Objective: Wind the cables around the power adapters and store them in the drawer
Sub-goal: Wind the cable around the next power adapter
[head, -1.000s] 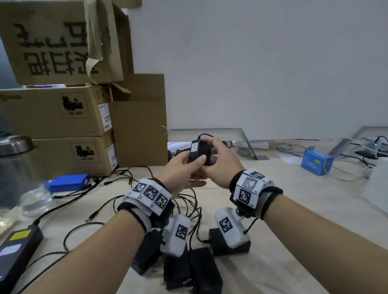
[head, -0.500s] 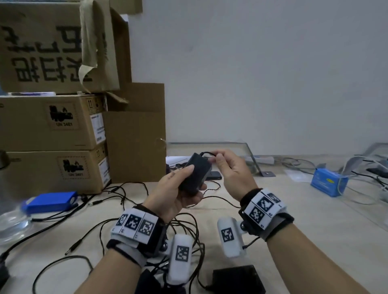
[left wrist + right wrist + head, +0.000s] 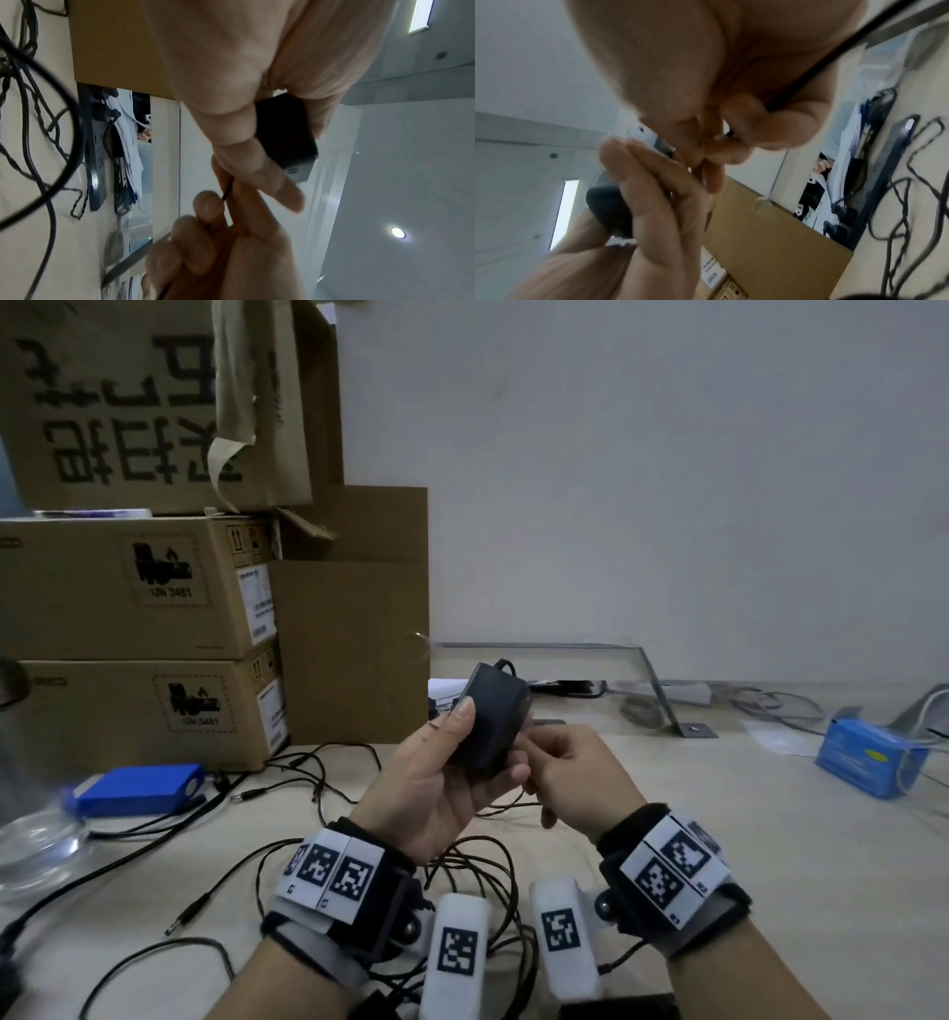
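My left hand (image 3: 441, 783) grips a black power adapter (image 3: 490, 721) upright above the table, thumb on its left face and fingers wrapped behind it (image 3: 285, 134). Its thin black cable (image 3: 506, 806) leaves the adapter's top, runs down behind it and hangs toward the table. Just right of the adapter's lower end, my right hand (image 3: 570, 778) pinches that cable (image 3: 227, 189) between thumb and fingertips, and the cable (image 3: 834, 56) runs on across the palm. More black adapters (image 3: 616, 1012) lie at the bottom edge, mostly hidden by my wrists.
Tangled black cables (image 3: 477, 870) with loose barrel plugs (image 3: 187, 916) spread over the table under my hands. Stacked cardboard boxes (image 3: 138, 588) stand at the back left. A blue pack (image 3: 141, 788) and a glass lid (image 3: 36, 839) lie left, a blue box (image 3: 868, 760) right.
The adapter has turned from label side to plain side and sits more upright in my left hand. My right hand dropped from the adapter's top to its lower right, drawing the cable down.
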